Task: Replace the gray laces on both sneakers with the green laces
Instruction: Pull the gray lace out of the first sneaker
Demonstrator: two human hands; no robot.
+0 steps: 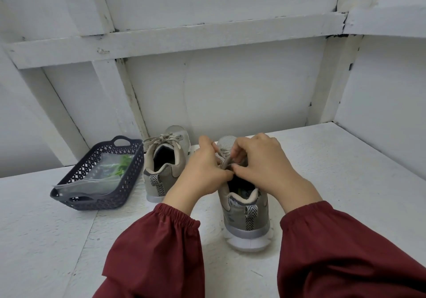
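Two gray sneakers stand heel-toward-me on the white table. The left sneaker [164, 166] keeps its gray lace [162, 138] tied in a bow. Over the right sneaker [245, 207] both hands meet at the tongue. My left hand [202, 168] and my right hand [262, 164] pinch the right sneaker's gray lace [224, 158] near the top eyelets; most of that lace is hidden by my fingers. Green laces [122, 166] lie inside a clear plastic bag in the basket.
A dark blue perforated basket [101, 202] sits left of the sneakers, holding the clear bag [96, 180]. A white panelled wall [230, 94] rises just behind the shoes. Dark red sleeves [161, 247] cover both forearms.
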